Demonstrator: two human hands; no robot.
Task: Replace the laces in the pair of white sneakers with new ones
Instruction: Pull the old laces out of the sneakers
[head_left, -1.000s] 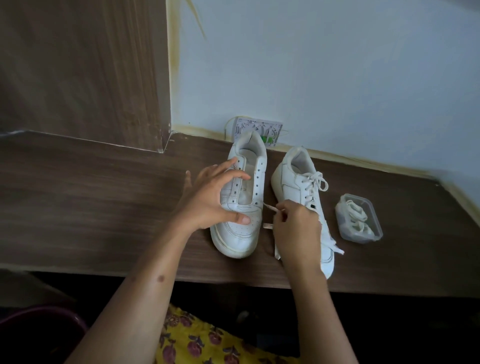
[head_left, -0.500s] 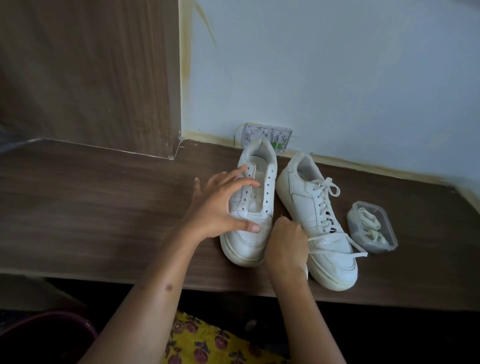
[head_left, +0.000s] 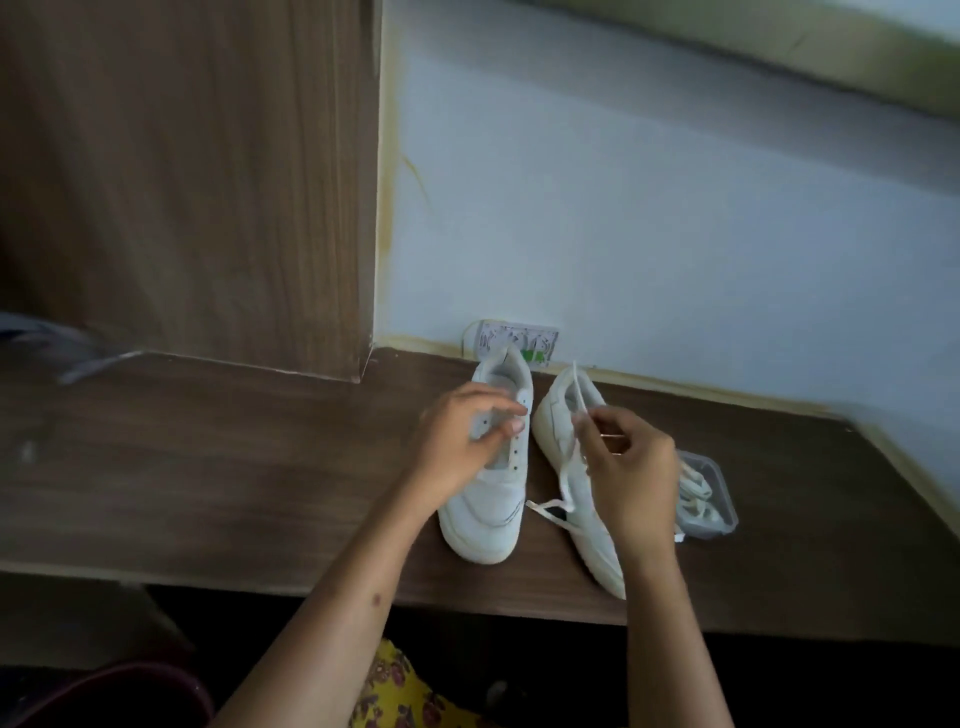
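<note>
Brown tabletop (head_left: 208, 467) bearing two white sneakers — left sneaker (head_left: 493, 499) unlaced, steadied by curled left hand (head_left: 462, 441); right sneaker (head_left: 566, 467)'s lace (head_left: 574, 400) pinched by right hand (head_left: 631, 478). One clear box (head_left: 709, 499) of laces beside; no legible writing.

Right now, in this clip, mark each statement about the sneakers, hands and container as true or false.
1. The right hand pinches a lace of the right sneaker. True.
2. The left sneaker is fully laced. False: its eyelets are bare.
3. The clear container sits left of both sneakers. False: it sits to their right.
4. The left hand rests on the left sneaker. True.
5. Both sneakers stand on the wooden surface. True.
</note>
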